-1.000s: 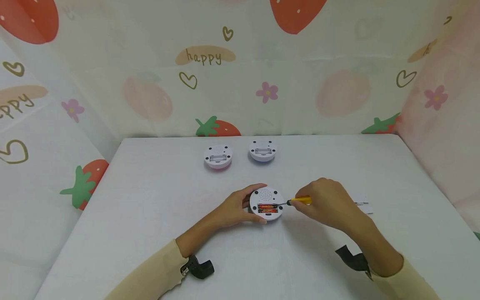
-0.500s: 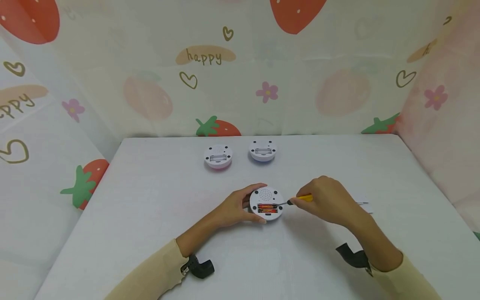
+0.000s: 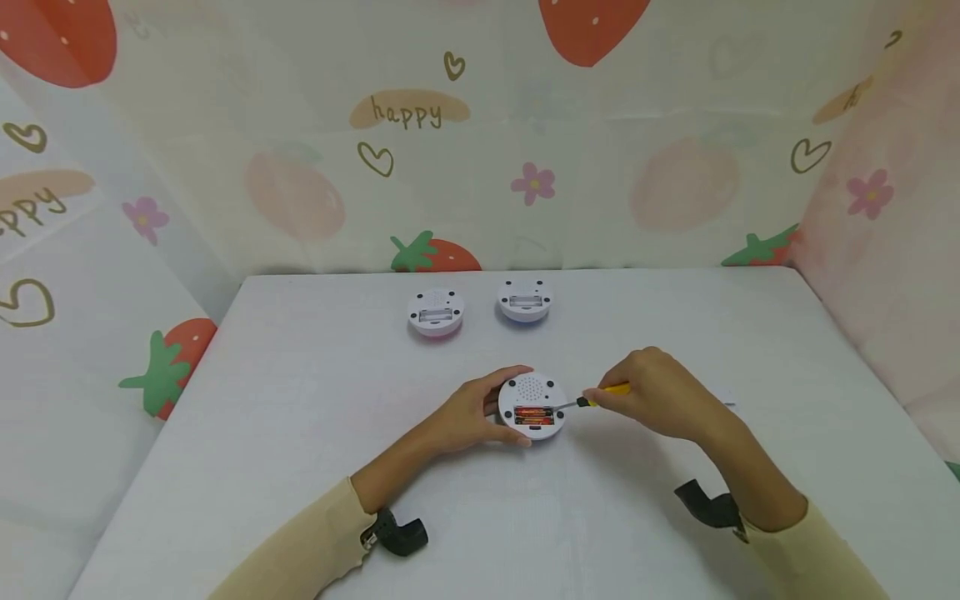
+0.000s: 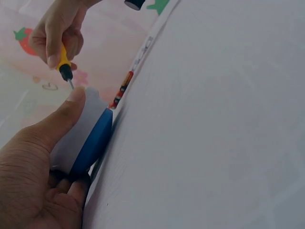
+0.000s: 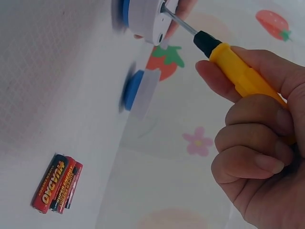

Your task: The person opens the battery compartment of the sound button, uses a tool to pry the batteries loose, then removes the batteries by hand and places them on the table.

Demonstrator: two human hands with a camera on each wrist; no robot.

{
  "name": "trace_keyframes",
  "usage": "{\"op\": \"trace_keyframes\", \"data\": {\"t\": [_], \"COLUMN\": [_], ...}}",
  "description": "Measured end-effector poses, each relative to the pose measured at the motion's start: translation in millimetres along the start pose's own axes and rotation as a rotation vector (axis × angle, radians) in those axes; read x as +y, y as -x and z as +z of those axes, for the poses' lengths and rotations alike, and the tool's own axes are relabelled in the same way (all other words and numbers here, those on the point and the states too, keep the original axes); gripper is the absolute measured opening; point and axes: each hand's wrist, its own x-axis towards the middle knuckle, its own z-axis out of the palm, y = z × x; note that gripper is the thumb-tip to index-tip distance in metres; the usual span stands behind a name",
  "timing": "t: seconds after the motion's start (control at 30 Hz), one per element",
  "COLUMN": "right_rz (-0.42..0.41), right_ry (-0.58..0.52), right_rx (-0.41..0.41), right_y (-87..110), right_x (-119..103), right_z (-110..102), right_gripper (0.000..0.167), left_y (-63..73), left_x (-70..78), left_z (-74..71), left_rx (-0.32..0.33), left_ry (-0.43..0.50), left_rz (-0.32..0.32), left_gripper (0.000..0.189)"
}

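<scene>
My left hand grips a round white device by its left side, thumb and fingers curled about the rim. Its underside faces up, with two red batteries in the uncovered compartment; the left wrist view shows a blue lower part. In my right hand is a yellow-handled screwdriver, fingers wrapped round the handle. Its metal shaft slants down to the device, the tip at the right end of the compartment. Whether the tip touches a battery or the casing cannot be told.
Two similar round devices, one pink-edged and one blue-edged, lie upside down at the back with bare battery compartments. Several loose red batteries lie on the white table. Behind my right hand, a small pale item is mostly hidden.
My right hand has risen slightly and shifted a little to the right, and the screwdriver's handle has moved with it. The left hand and the device stay in place.
</scene>
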Motion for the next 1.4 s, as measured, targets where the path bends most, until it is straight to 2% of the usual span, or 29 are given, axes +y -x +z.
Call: {"op": "trace_keyframes", "data": {"t": [0.2, 0.5, 1.23, 1.4], "right_rz": [0.020, 0.026, -0.006, -0.008], "right_ry": [-0.019, -0.021, 0.074, 0.041], "right_rx": [-0.015, -0.030, 0.024, 0.036], "right_y": [0.5, 1.1, 3.7, 8.1], "right_x": [2.3, 2.6, 1.1, -1.0], "right_z": [-1.2, -3.0, -6.4, -13.6], "right_gripper": [0.021, 0.022, 0.022, 0.020], "left_y": [-1.1, -0.9, -0.8, -0.4], "left_x": [0.7, 1.0, -0.7, 0.8], "left_z": [0.1, 0.0, -0.7, -0.9], "left_rx": [-0.002, 0.009, 0.011, 0.012], "left_ry": [-0.003, -0.024, 0.015, 0.001], "left_rz": [0.010, -0.020, -0.019, -0.034], "left_gripper": [0.098, 0.098, 0.097, 0.098]}}
